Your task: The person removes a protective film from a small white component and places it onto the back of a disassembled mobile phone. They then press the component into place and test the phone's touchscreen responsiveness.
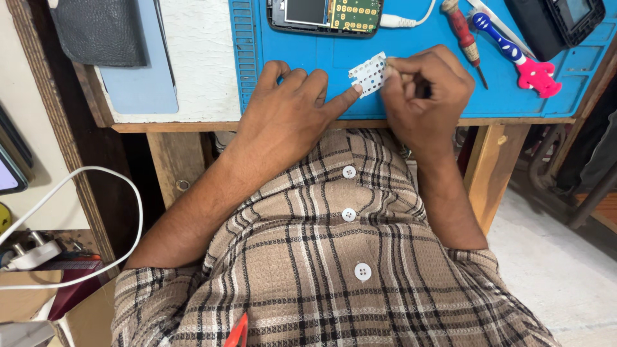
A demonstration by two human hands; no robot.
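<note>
The white keypad sheet (pixel 368 76) lies on the blue work mat (pixel 302 54), near the mat's front edge, pinned between your two hands. Your left hand (pixel 289 112) rests palm down on the mat, knuckles up, with the wrist coming off the table edge and the forearm running back toward your left side. Its forefinger is stretched out to the right and the tip presses on the lower left corner of the sheet; the other fingers are curled loosely and hold nothing. Your right hand (pixel 425 96) is bunched into a tight fist-like pinch, thumb and forefinger closed on the sheet's right edge, the back of the hand turned up toward the camera. Whether that hand also holds a small tool inside the pinch, you cannot tell from this view. Your right forearm drops straight back to your body.

Just beyond the sheet sits an opened phone (pixel 324 14) with its screen and circuit board bare, a white cable (pixel 408 19) plugged into its right side. A red-handled screwdriver (pixel 464 35) lies to the right of it, and a blue and pink brush-like tool (pixel 514 54) lies farther right on the mat.
</note>
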